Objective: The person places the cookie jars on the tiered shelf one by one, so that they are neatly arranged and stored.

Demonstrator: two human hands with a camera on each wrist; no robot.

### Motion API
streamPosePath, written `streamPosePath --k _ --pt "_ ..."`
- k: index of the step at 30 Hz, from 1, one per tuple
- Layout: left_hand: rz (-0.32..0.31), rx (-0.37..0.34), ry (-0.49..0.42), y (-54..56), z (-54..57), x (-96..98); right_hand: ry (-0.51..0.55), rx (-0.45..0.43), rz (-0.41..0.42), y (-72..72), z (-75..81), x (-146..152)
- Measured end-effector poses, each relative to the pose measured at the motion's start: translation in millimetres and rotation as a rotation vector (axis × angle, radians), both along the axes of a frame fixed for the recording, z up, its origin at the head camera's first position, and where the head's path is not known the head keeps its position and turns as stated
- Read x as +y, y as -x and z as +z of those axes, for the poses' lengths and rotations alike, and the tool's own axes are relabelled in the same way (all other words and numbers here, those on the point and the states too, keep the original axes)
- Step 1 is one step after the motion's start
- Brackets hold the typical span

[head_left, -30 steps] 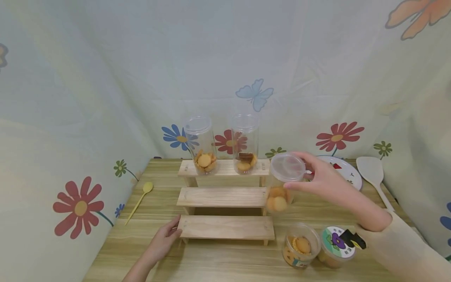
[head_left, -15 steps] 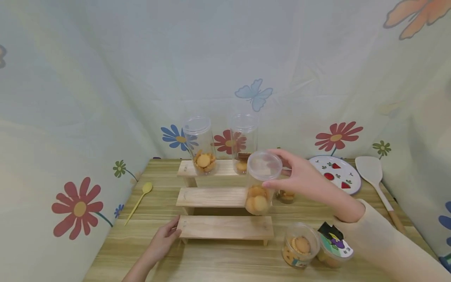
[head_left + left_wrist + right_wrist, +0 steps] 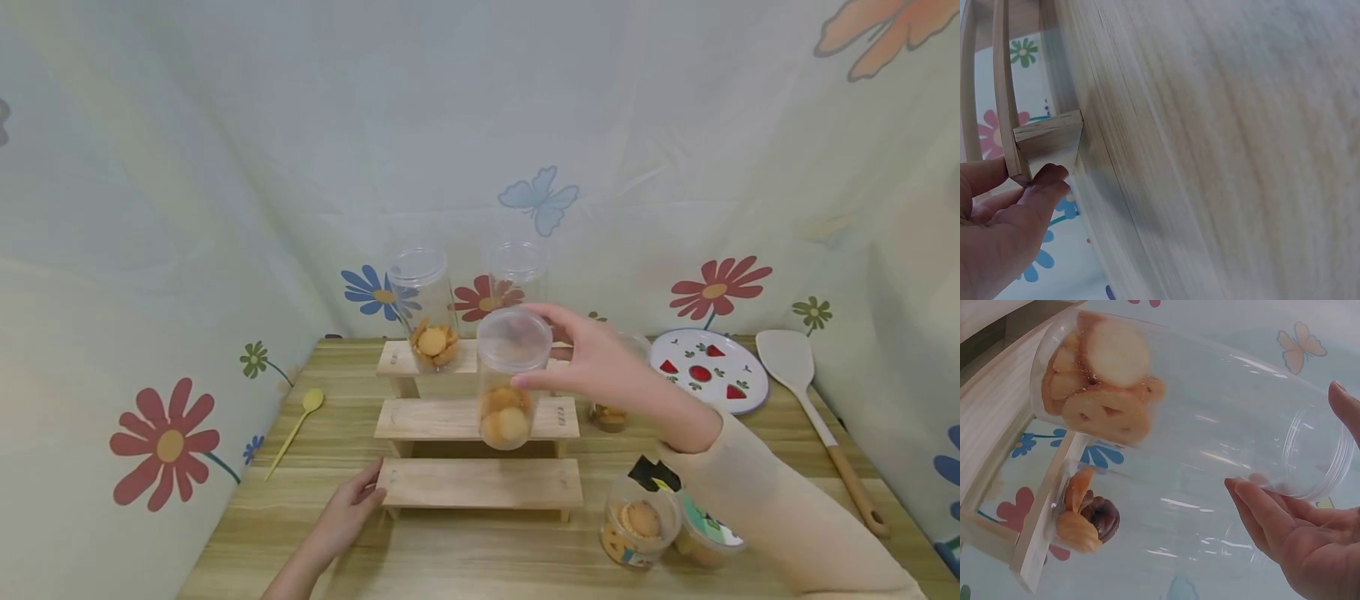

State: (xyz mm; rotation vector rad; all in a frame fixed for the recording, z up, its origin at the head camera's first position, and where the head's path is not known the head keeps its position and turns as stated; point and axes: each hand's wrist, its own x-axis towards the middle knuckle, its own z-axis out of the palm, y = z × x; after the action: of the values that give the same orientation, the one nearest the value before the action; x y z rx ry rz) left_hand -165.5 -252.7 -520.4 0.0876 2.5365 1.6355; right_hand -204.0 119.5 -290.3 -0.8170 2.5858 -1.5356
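Note:
My right hand (image 3: 600,354) grips a tall clear lidded jar (image 3: 513,354) near its top, thumb and fingers on either side. Pale round cookies (image 3: 1116,356) lie at the bottom of this jar, which overlaps the middle step in the head view. My left hand (image 3: 345,508) pinches the left end of the bottom step of a three-tier wooden stand (image 3: 480,483); in the left wrist view thumb and fingers meet at the board's end (image 3: 1016,169). On the top step stand two similar jars of cookies, one left (image 3: 422,308) and one right (image 3: 517,267), partly hidden behind the held jar.
Another jar (image 3: 609,417) stands right of the stand, partly behind my hand. An open cookie tub (image 3: 641,525) and a lidded tub (image 3: 708,533) sit front right. Beyond lie a strawberry plate (image 3: 708,392) and a spatula (image 3: 810,408); a yellow spoon (image 3: 300,425) lies left.
My right hand has carried the jar leftward from the stand's right end to over the middle step, uncovering the plate and the jar behind. My left hand has stayed on the bottom step.

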Motion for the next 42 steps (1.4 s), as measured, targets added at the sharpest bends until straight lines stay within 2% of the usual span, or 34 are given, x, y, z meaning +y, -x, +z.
streamPosePath --k 5,10,21,31,42 --pt "0.001 0.012 -0.001 -0.4 0.7 1.0 0.08 0.018 0.073 3.7 -1.3 -15.0" --pt "0.0 0.014 -0.009 -1.2 1.7 1.4 0.108 0.023 0.11 6.7 -4.5 -29.9" --pt "-0.007 0.026 0.017 -0.9 1.8 2.1 0.082 0.053 0.074 17.1 -13.3 -57.6" --pt "-0.014 0.031 0.014 -0.9 0.1 0.2 0.06 0.066 -0.015 28.8 -26.6 -83.5" --pt "-0.01 0.034 0.007 -0.6 -0.9 0.1 0.067 0.012 0.004 36.5 -37.0 -96.6"
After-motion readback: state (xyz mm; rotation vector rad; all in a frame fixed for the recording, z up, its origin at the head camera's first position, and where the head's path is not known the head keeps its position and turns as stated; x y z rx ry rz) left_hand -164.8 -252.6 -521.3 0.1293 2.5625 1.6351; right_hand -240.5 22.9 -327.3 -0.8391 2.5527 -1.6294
